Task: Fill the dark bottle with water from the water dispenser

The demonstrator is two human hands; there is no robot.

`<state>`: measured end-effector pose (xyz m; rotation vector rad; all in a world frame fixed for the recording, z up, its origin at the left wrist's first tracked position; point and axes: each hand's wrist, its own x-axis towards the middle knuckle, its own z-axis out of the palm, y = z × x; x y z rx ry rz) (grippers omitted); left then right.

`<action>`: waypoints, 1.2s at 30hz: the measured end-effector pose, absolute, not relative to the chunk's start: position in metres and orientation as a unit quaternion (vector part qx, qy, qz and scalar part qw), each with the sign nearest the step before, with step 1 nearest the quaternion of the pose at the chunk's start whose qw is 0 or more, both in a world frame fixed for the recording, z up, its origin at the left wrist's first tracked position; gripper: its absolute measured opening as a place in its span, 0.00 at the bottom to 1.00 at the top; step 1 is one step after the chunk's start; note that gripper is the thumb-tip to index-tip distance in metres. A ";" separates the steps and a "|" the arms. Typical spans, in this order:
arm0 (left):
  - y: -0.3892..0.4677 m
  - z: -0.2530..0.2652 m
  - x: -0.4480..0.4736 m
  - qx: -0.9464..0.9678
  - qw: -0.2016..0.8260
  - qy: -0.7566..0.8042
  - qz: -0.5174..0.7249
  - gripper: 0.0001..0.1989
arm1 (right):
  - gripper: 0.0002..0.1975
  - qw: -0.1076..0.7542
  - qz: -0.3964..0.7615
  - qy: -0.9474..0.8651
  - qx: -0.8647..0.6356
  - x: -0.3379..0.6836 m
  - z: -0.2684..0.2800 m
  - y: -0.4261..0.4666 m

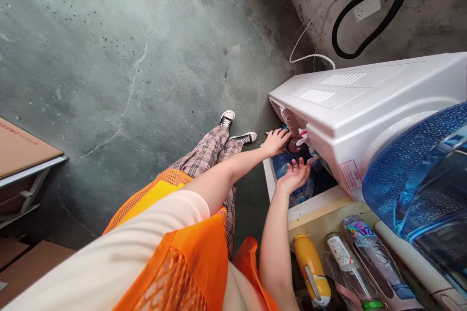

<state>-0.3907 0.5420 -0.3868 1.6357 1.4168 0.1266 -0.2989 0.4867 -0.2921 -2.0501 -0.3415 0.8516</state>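
Observation:
My left hand [276, 142] reaches in beneath the taps of a white water dispenser [321, 97]. Its fingers curve around the near side of a round brown cup [293, 145], which is partly hidden. Just beside the cup sits a red-and-white tap [302, 136]. Palm up and fingers apart, my right hand [295, 176] is close to a white tap lever [313, 159]; whether it touches the lever is unclear. Below the hands, a large blue clear plastic bottle [282, 163] lies in an open compartment with a white frame [299, 208].
A blue water jug [412, 180] sits on the dispenser. A yellow bottle [311, 267] and clear bottles [379, 252] lie on the lower right. Cables [310, 24] run to wall sockets [368, 7]. On the left are a cardboard-topped table [25, 148] and boxes [36, 272].

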 end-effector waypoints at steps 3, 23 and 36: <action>0.535 -0.383 -0.368 0.656 0.476 0.583 0.058 0.41 | 0.24 0.456 0.319 -0.173 -0.813 -0.282 -0.291 0.494; 0.556 -0.381 -0.339 0.639 0.459 0.614 0.060 0.37 | 0.17 0.338 0.402 -0.083 -0.847 -0.254 -0.347 0.475; 0.562 -0.390 -0.343 0.638 0.510 0.573 0.068 0.44 | 0.20 0.142 0.568 -0.041 -0.810 -0.291 -0.356 0.364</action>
